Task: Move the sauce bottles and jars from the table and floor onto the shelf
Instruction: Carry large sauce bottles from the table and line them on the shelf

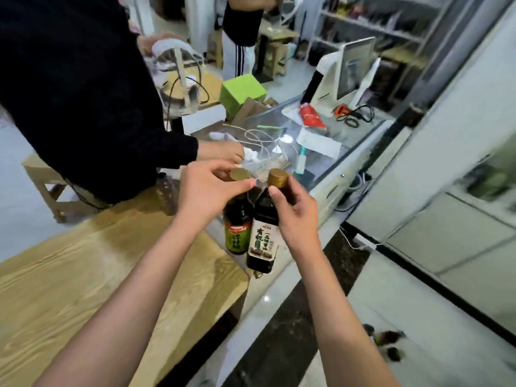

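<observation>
I see my left hand [208,192] gripping the green-label bottle [236,219] and my right hand [296,212] the cream-label bottle [264,233], both just off the wooden table [83,275] corner.

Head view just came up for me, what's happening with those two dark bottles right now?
The person is holding one bottle in each hand, above the end of the wooden table. The left hand grips the green-label bottle near its gold cap; the right hand grips the neck of the white-label bottle. Another person in a dark sleeve is busy at the glass counter behind. Neither bottle is shelved yet.
</observation>
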